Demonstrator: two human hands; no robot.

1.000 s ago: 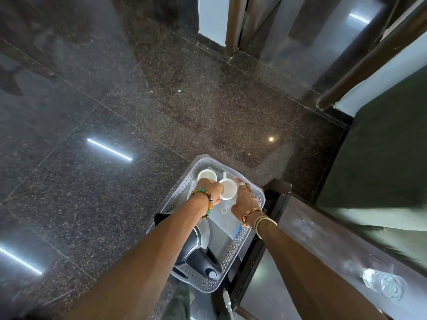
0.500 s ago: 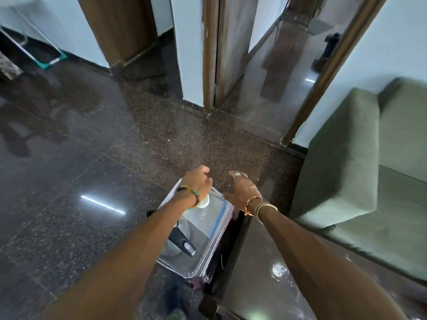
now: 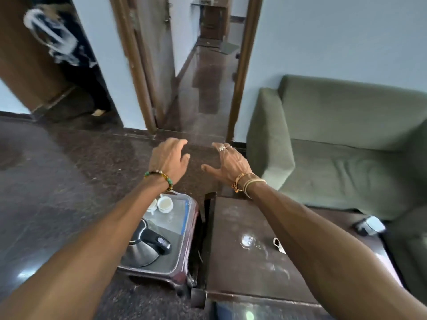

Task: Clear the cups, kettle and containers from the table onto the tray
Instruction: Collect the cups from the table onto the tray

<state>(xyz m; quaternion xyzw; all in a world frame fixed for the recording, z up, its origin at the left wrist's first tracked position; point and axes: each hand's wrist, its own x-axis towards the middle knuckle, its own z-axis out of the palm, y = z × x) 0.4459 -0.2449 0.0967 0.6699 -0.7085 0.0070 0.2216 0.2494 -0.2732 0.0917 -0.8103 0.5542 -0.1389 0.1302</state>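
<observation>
A clear plastic tray [image 3: 184, 229] sits on a low dark stool left of the table. In it stand two white cups [image 3: 165, 204] at the far end and a steel kettle [image 3: 143, 248] with a black handle at the near end. My left hand [image 3: 169, 159] and my right hand [image 3: 227, 162] hover in the air beyond the tray, fingers relaxed and spread, holding nothing. The dark wooden table [image 3: 242, 269] lies under my right forearm, with a glass [image 3: 248, 241] and a small white item [image 3: 278, 244] on it.
A green sofa [image 3: 346, 144] stands to the right, with a small white and black object [image 3: 369, 225] by its near edge. An open doorway [image 3: 203, 77] leads into a corridor straight ahead. Dark polished floor [image 3: 57, 181] spreads to the left.
Both hands have let go of the cups in the tray and lifted away above it. The view has tilted up from the floor toward the doorway and sofa.
</observation>
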